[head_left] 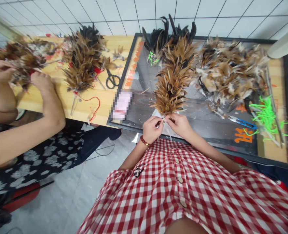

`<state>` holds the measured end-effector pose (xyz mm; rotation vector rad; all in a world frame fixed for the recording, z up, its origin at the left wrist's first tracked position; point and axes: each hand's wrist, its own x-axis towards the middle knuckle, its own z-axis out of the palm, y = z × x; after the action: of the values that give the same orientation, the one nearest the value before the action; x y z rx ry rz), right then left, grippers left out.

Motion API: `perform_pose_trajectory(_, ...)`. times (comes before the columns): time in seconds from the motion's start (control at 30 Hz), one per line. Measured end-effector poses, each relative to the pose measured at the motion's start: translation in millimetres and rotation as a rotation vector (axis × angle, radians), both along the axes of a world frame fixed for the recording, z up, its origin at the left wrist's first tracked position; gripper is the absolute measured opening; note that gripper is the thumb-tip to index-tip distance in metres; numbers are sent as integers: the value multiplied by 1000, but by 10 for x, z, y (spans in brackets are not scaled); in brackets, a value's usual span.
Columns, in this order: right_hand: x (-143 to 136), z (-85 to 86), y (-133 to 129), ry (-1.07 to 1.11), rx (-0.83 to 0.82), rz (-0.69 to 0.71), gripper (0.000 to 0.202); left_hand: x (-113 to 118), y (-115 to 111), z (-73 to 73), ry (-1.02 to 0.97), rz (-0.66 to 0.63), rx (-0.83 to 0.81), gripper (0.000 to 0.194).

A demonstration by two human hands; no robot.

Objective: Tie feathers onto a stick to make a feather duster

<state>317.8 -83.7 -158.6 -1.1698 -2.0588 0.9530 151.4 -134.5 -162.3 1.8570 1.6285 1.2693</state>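
Observation:
A long feather duster [171, 81] of brown feathers with black ones at its far end lies on the dark glass panel in front of me. My left hand [153, 129] is closed in a pinch at the near end of the duster. Right beside it my right hand [179, 125] pinches at the same spot, fingertips almost meeting those of the left. Between the fingertips shows a small bit of white strip [163, 120], and a thin pale tail hangs below it. The duster's core is hidden under the feathers.
To my right lie a heap of loose feathers [229, 70], blue thread snips [242, 122], bright green strings [264, 113] and a thin stick [273, 100]. To my left are black scissors [112, 80] and another duster [82, 61]. A co-worker's hands [42, 81] handle feathers at far left.

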Motion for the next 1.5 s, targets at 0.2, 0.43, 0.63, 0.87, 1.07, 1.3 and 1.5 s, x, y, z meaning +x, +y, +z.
perform_pose_trajectory(0.2,65,-15,-5,-20,23,-22,11,-13,-6,-34,21,59,-31,9)
perform_pose_trajectory(0.43,234,-33,1,-196,160,-70,15,-8,-19,-58,-20,80,-50,9)
perform_pose_trajectory(0.63,253,58,-6,-134,126,-80,13,-30,-24,-23,-38,28,-15,11)
perform_pose_trajectory(0.87,306,257,-39,192,-286,170,27,-83,-76,99,-107,-270,36,4)
perform_pose_trajectory(1.07,274,140,-36,-194,145,96,22,-67,-63,70,-159,-67,18,16)
perform_pose_trajectory(1.3,185,134,-82,-124,193,-24,12,-36,6,16,9,-149,-40,25)
perform_pose_trajectory(1.5,339,167,-61,350,-526,70,19,1,2,-17,72,-105,-48,22)
